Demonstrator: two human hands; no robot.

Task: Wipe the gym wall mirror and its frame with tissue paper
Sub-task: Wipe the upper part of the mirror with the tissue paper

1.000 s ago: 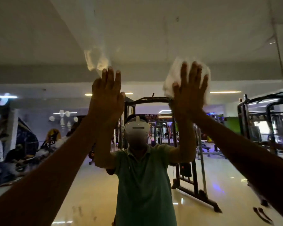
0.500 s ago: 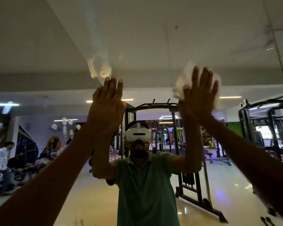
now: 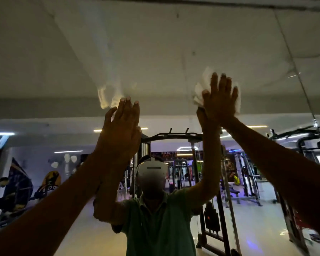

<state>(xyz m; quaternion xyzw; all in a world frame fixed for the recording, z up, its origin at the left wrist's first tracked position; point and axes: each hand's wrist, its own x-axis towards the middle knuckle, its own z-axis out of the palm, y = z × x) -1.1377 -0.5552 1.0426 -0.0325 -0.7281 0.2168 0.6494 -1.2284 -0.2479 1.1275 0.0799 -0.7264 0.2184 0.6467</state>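
Tissue paper [image 3: 199, 93], white and crumpled, pressed flat against the upper part of the wall mirror [image 3: 155, 43]; its edges show to the left of and above the covering hand, motion-blurred. Right hand [image 3: 219, 102]: raised, fingers [image 3: 214, 84] straight and slightly spread, palm holding the tissue against the glass. Left hand [image 3: 121, 130]: raised at a lower level, well apart from the tissue, fingers extended and together, holding nothing; whether it touches the glass cannot be told. Mirror contents: reflection of the person [image 3: 155, 218] in a green polo shirt with a white headset [image 3: 151, 171], both arms up; behind, a black cable machine [image 3: 211, 182], ceiling strip lights [image 3: 68, 151] and a glossy floor [image 3: 257, 228].
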